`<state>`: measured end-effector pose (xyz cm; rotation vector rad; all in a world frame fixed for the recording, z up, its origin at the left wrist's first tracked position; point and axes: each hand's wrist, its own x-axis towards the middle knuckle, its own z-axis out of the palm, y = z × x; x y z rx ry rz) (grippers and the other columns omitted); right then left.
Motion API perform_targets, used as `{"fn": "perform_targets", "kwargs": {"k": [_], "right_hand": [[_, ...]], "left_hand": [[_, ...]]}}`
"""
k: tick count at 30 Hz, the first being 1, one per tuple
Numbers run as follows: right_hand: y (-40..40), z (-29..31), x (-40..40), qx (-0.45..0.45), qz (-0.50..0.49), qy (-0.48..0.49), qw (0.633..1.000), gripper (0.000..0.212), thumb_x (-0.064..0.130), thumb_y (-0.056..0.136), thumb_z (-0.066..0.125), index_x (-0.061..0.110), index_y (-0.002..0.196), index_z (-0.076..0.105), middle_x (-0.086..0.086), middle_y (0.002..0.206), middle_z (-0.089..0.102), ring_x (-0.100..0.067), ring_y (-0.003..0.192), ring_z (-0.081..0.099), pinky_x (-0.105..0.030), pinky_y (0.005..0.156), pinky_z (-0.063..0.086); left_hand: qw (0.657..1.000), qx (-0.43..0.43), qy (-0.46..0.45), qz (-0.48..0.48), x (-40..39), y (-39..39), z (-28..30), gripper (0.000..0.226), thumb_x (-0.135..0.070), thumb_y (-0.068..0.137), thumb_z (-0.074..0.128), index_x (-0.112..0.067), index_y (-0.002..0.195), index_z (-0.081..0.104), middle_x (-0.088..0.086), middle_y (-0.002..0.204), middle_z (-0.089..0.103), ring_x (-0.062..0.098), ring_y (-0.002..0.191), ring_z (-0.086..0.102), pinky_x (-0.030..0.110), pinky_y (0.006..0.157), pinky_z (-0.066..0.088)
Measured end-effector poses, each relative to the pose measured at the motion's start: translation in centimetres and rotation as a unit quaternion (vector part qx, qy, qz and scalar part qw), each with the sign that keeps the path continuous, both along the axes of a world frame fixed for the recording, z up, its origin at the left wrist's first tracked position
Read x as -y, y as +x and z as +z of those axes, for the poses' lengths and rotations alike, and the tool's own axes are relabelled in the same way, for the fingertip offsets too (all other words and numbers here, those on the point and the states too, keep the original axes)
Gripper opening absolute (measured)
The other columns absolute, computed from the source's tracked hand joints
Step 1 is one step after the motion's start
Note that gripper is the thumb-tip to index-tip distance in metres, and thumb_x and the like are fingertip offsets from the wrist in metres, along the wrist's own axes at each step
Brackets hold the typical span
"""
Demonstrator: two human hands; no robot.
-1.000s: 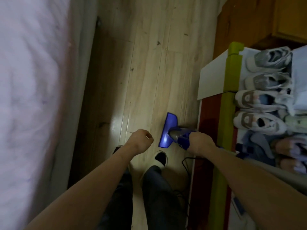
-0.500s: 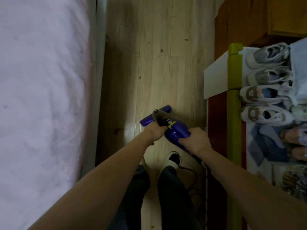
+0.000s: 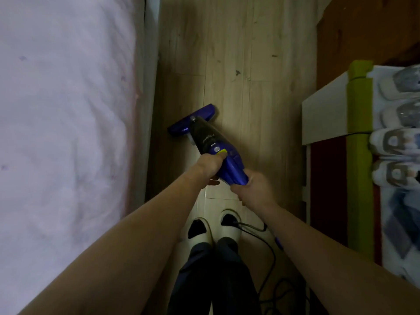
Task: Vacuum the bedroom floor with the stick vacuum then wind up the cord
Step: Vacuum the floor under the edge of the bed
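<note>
A blue stick vacuum (image 3: 229,164) slants over the wooden floor (image 3: 245,53), its floor head (image 3: 193,121) down near the bed's edge. My left hand (image 3: 210,165) grips the vacuum's body from the left, thumb by the yellow switch. My right hand (image 3: 254,190) holds the rear handle end. The black cord (image 3: 256,230) trails from the handle past my white slippers and lies in loose loops on the floor at the bottom.
A bed with a pale sheet (image 3: 63,133) fills the left side. On the right stands a low shelf with a green edge guard (image 3: 359,137) and several sneakers (image 3: 395,142). A brown wooden cabinet (image 3: 368,26) stands beyond it.
My left hand went from hanging free to gripping the vacuum body. The floor head swung left, from beside the shelf towards the bed, and the body now points away from me.
</note>
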<state>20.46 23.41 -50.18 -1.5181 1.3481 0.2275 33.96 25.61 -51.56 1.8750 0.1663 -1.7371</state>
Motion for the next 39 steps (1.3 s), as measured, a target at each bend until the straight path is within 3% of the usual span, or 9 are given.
{"fn": "perform_targets", "kwargs": {"k": [6,10,14,17,21,24,29,32,39], "right_hand": [[2.0,-6.8,0.0,0.027,-0.002,0.004,1.0,0.033,0.008,0.078,0.069,0.007,0.111,0.062,-0.019,0.092,0.065,-0.038,0.084,0.063,-0.048,0.077,0.055],[3.5,-9.4,0.9,0.05,0.004,0.018,0.999,0.035,0.009,0.078,0.07,0.008,0.112,0.06,-0.018,0.093,0.065,-0.037,0.083,0.063,-0.047,0.075,0.056],[4.8,-12.5,1.4,0.053,0.028,0.032,0.998,0.032,0.008,0.078,0.07,0.006,0.108,0.06,-0.018,0.092,0.066,-0.034,0.077,0.065,-0.045,0.071,0.057],[5.2,-15.6,0.8,0.016,0.059,0.023,0.998,0.03,0.01,0.078,0.07,0.006,0.107,0.061,-0.015,0.092,0.066,-0.033,0.081,0.066,-0.046,0.075,0.056],[5.5,-20.1,-0.2,-0.062,0.106,0.013,0.992,0.017,0.013,0.082,0.069,0.012,0.088,0.053,-0.013,0.099,0.058,-0.025,0.082,0.055,-0.032,0.071,0.047],[6.0,-22.7,-0.9,-0.09,0.118,-0.012,0.989,0.029,0.016,0.084,0.069,0.01,0.108,0.054,-0.009,0.113,0.055,-0.016,0.084,0.049,-0.025,0.07,0.038],[8.0,-25.0,-2.2,-0.036,0.096,-0.008,0.995,0.041,-0.001,0.08,0.064,0.004,0.119,0.053,-0.014,0.108,0.061,-0.029,0.096,0.06,-0.036,0.08,0.052],[9.3,-25.7,-3.2,-0.016,0.081,-0.002,0.997,0.037,-0.002,0.079,0.065,0.0,0.114,0.056,-0.017,0.1,0.06,-0.033,0.09,0.061,-0.04,0.078,0.053],[10.0,-27.0,-8.4,0.021,0.115,0.036,0.992,0.04,0.0,0.086,0.062,0.006,0.125,0.055,-0.014,0.116,0.061,-0.028,0.106,0.059,-0.028,0.08,0.045]], "left_hand": [[0.999,0.014,0.046,0.024,1.7,2.8,-5.2,0.056,-0.022,0.087,0.065,-0.012,0.135,0.037,0.01,0.107,0.057,0.02,0.077,0.057,0.028,0.055,0.048],[0.996,0.051,0.067,0.014,2.9,4.1,-7.9,0.062,-0.022,0.084,0.069,-0.013,0.136,0.036,0.005,0.087,0.051,0.018,0.07,0.054,0.027,0.05,0.045],[0.991,0.105,0.084,-0.007,3.3,4.7,-11.9,0.06,-0.023,0.084,0.068,-0.012,0.134,0.037,0.008,0.103,0.055,0.017,0.074,0.054,0.024,0.048,0.042],[0.988,0.13,0.082,-0.02,3.4,4.8,-15.7,0.068,-0.015,0.079,0.072,-0.011,0.135,0.034,0.011,0.117,0.053,0.021,0.08,0.055,0.026,0.053,0.047],[0.96,0.223,0.108,-0.132,3.5,4.0,-19.4,0.107,-0.017,0.075,0.076,-0.017,0.151,0.0,0.022,0.141,0.032,0.037,0.116,0.05,0.044,0.089,0.052],[0.936,0.262,0.115,-0.203,3.5,3.6,-21.1,0.117,-0.022,0.075,0.076,-0.019,0.15,-0.014,0.024,0.152,0.003,0.046,0.13,0.032,0.051,0.099,0.043],[0.857,0.342,0.052,-0.381,1.9,5.5,-23.6,0.114,-0.037,0.076,0.073,-0.025,0.151,-0.013,0.015,0.155,-0.024,0.042,0.143,-0.008,0.058,0.113,0.017],[0.829,0.356,0.04,-0.429,0.6,7.3,-24.1,0.107,-0.044,0.08,0.068,-0.027,0.151,-0.011,0.016,0.154,-0.027,0.04,0.143,-0.014,0.056,0.114,0.006],[0.853,0.33,0.075,-0.398,-5.0,8.8,-25.2,0.095,-0.036,0.086,0.063,-0.029,0.151,-0.006,0.02,0.149,-0.035,0.045,0.14,-0.017,0.052,0.113,0.019]]}}
